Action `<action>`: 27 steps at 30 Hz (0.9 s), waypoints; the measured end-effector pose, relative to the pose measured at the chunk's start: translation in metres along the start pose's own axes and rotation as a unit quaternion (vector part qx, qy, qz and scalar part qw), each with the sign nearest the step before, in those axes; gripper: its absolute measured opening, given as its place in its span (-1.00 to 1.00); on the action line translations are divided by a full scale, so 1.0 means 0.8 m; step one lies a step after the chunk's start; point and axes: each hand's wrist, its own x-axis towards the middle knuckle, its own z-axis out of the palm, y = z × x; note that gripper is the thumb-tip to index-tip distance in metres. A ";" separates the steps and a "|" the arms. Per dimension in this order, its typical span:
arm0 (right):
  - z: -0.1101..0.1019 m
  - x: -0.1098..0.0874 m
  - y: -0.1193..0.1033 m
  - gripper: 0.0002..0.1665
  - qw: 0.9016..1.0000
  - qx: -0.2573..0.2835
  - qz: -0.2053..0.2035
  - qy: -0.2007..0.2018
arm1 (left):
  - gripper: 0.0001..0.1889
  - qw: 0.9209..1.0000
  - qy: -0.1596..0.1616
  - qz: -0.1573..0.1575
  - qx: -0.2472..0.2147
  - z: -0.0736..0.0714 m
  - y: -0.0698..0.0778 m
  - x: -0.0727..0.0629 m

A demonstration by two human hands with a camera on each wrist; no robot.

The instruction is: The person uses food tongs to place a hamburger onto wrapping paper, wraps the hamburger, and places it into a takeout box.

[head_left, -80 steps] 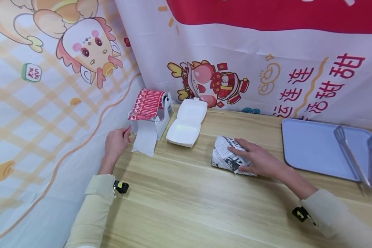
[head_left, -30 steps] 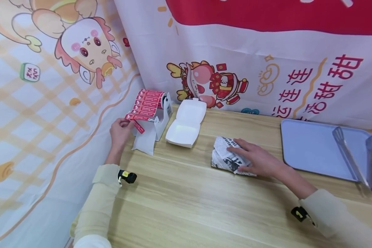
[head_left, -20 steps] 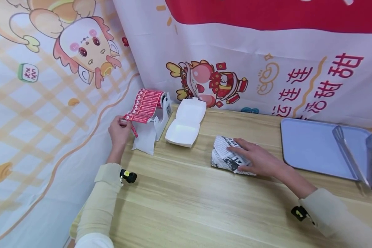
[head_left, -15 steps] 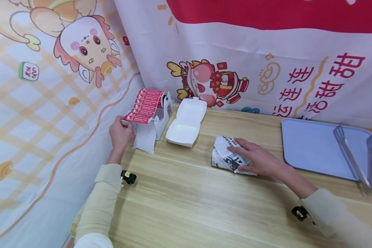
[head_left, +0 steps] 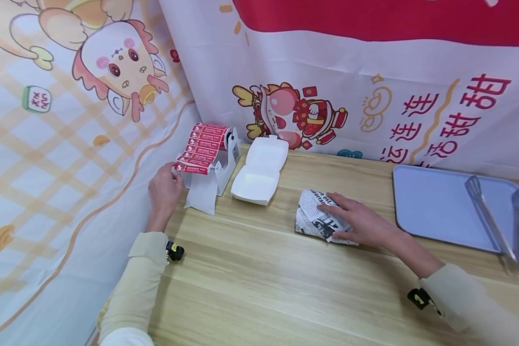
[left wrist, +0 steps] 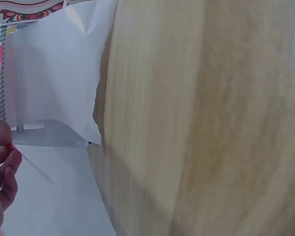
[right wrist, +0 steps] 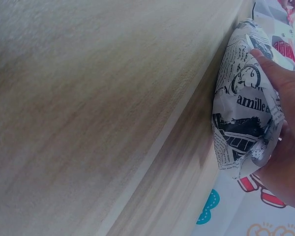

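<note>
My left hand (head_left: 165, 191) is at the left side of a white label dispenser (head_left: 229, 168), its fingertips right at the free end of the red sticker strip (head_left: 194, 168). In the left wrist view its thumb and fingers pinch a thin red-edged sticker label (left wrist: 35, 168), seen almost edge-on; the hand hides most of it in the head view. My right hand (head_left: 361, 223) holds a newsprint-paper-wrapped package (head_left: 308, 218) on the table, fingers spread across its top. The right wrist view shows the thumb on the near side of the package (right wrist: 246, 105), the other fingers hidden behind.
White backing paper (head_left: 202, 192) hangs from the dispenser onto the wooden table (head_left: 259, 283). Beside it lies an opened white clamshell box (head_left: 259, 170). At right, a blue-grey tray (head_left: 437, 206) carries metal tongs (head_left: 490, 216). Printed cloths line the left and back.
My left hand rose to the strip's end with a small red label hanging from its fingers, then drew slightly back left. The strip's end tips lower. My right hand and the package stay put.
</note>
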 end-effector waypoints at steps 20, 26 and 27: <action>0.003 0.001 0.001 0.00 1.000 -0.003 -0.011 0.008 | -0.72 0.995 -0.020 -0.026 -0.091 -0.017 -0.020 -0.014; 0.002 0.001 0.000 0.00 1.000 -0.002 -0.012 0.007 | -0.50 0.995 -0.032 -0.025 -0.087 -0.017 -0.022 -0.020; 0.002 0.001 0.000 0.00 1.000 -0.003 -0.011 0.006 | -0.47 0.995 -0.037 -0.024 -0.086 -0.017 -0.022 -0.020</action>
